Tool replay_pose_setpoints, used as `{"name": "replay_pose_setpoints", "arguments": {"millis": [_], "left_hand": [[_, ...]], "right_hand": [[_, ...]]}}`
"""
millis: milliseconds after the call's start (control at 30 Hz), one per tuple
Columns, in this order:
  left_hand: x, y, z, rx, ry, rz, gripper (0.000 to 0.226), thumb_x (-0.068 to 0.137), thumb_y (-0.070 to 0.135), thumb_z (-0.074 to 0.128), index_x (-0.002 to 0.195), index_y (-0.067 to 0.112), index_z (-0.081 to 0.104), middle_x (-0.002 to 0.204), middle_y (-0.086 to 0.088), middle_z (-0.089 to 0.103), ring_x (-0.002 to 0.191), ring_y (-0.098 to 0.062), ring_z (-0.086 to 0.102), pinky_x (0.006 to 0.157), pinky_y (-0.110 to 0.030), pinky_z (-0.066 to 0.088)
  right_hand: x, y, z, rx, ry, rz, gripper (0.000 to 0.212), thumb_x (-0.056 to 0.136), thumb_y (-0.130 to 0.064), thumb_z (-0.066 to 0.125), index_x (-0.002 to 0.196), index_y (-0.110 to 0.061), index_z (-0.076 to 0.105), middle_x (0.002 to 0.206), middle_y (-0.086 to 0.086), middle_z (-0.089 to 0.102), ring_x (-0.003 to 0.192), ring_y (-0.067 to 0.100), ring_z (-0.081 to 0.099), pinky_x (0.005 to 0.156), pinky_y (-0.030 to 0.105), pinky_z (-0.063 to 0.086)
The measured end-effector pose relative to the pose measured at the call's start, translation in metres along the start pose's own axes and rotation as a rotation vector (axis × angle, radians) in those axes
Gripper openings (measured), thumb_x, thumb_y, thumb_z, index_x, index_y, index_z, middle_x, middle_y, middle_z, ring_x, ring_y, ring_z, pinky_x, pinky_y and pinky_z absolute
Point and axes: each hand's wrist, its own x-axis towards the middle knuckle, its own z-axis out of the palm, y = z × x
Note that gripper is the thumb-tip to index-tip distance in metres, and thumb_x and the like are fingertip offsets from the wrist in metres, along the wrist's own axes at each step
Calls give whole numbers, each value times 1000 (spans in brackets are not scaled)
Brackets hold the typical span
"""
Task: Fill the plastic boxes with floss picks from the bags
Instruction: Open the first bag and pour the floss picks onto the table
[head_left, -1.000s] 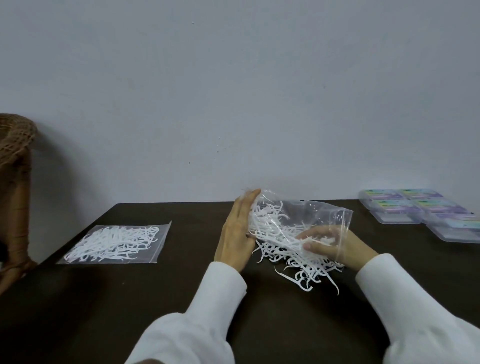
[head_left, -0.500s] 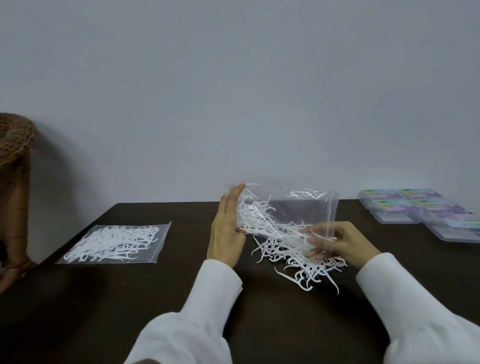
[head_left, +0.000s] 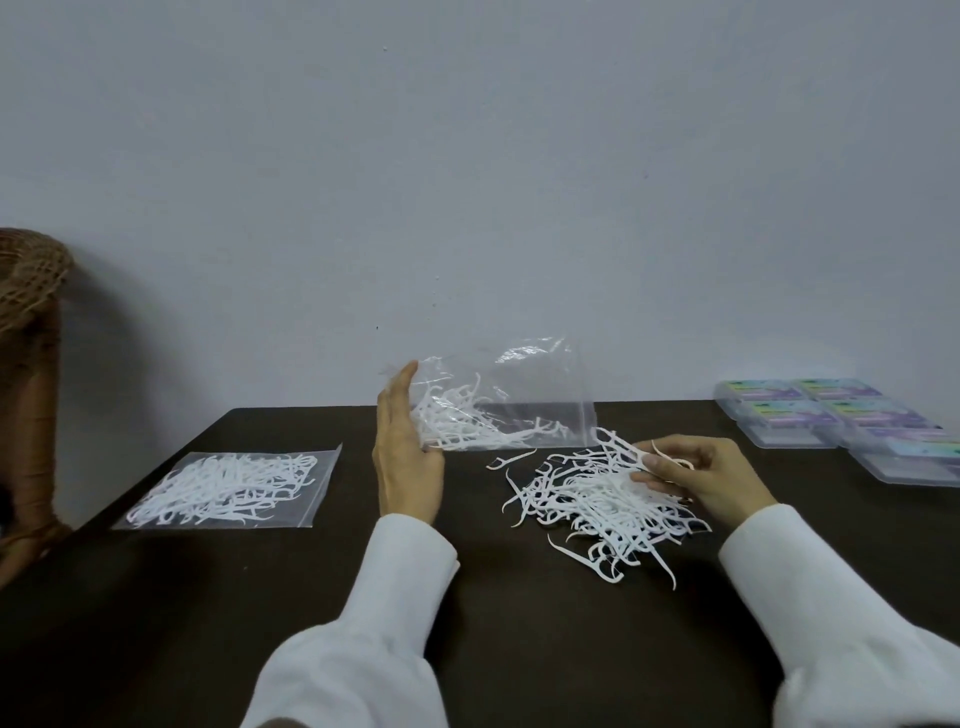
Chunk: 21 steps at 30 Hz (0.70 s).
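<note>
While box labels (head_left: 769, 404) blur unreadable – left hand (head_left: 404, 462) grips bag (head_left: 519, 405), right hand (head_left: 701, 475) pinches picks (head_left: 597, 499)

both arms wear long, loose white sleeves (head_left: 405, 582) ending at the wrists.

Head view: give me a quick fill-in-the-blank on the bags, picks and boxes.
1. The left hand holds up a clear plastic bag that is nearly ____.
2. The right hand pinches white floss picks heaped on the dark ____.
3. The full flat bag lies to the person's ____.
4. The lidded plastic boxes are all ____.

Answers: empty; table; left; closed
</note>
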Motion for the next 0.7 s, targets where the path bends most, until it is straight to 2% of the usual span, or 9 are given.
{"name": "replay_pose_setpoints", "arguments": {"millis": [133, 267, 367, 433, 467, 533, 600, 633, 700], "left_hand": [[2, 2, -4, -52, 71, -83, 92, 70, -31, 43, 140, 28, 37, 143, 5, 37, 120, 4, 31, 103, -19, 28], [2, 0, -1, -80, 67, -105, 90, 71, -30, 47, 140, 29, 37, 143, 6, 37, 118, 3, 33, 103, -19, 31], [-1, 1, 5, -86, 6, -86, 90, 71, -29, 50, 139, 29, 38, 139, 10, 38, 115, 5, 34, 94, -1, 29], [-4, 3, 9, -98, -49, -60, 90, 70, -28, 52, 138, 29, 39, 135, 13, 38, 113, 8, 35, 84, 9, 27], [-5, 4, 11, -105, -79, -44, 90, 69, -28, 53, 139, 28, 39, 134, 14, 38, 114, 8, 35, 83, 9, 28], [-7, 4, 15, -103, -142, -11, 91, 70, -25, 55, 140, 30, 37, 132, 19, 35, 121, 5, 34, 94, 2, 29], [-7, 5, 17, -95, -190, 21, 92, 71, -21, 59, 140, 34, 34, 134, 21, 34, 127, 3, 31, 105, -13, 30], [-7, 5, 17, -91, -205, 37, 93, 71, -21, 59, 140, 37, 32, 135, 21, 34, 128, 3, 31, 105, -15, 30], [-7, 8, 16, -91, -226, 63, 98, 70, -24, 55, 137, 42, 29, 136, 19, 35, 129, 2, 31, 99, -6, 30]], "right_hand": [[-3, -2, 0, -278, 62, -49, 14, 81, -6, 68, 90, -16, 70, 86, -4, 68, 62, -4, 65, 53, 2, 43], [-7, -5, 8, -472, -60, -123, 22, 80, -12, 71, 89, -32, 68, 93, -14, 67, 86, -7, 59, 66, 2, 41], [-10, -5, 15, -551, -98, -186, 25, 79, -15, 72, 90, -37, 66, 94, -17, 65, 92, -6, 57, 82, 6, 39], [-11, -6, 16, -563, -60, -214, 22, 79, -18, 72, 91, -36, 68, 97, -15, 64, 94, -1, 56, 89, 15, 39], [-11, -7, 17, -541, -39, -233, 20, 80, -18, 71, 90, -35, 68, 97, -15, 64, 93, -2, 56, 87, 14, 40], [-11, -8, 18, -428, 19, -268, 18, 84, -14, 66, 86, -32, 66, 93, -14, 66, 90, -4, 59, 80, 10, 41], [-9, -7, 19, -218, 116, -264, 18, 89, -7, 57, 82, -22, 64, 92, -7, 67, 91, 5, 62, 84, 19, 48], [-8, -8, 19, -78, 159, -240, 19, 90, -3, 52, 81, -17, 60, 92, -3, 66, 92, 11, 62, 85, 26, 52], [-6, -12, 18, 199, 183, -158, 18, 92, 0, 47, 82, -14, 54, 94, 1, 63, 91, 22, 63, 78, 30, 58]]}}
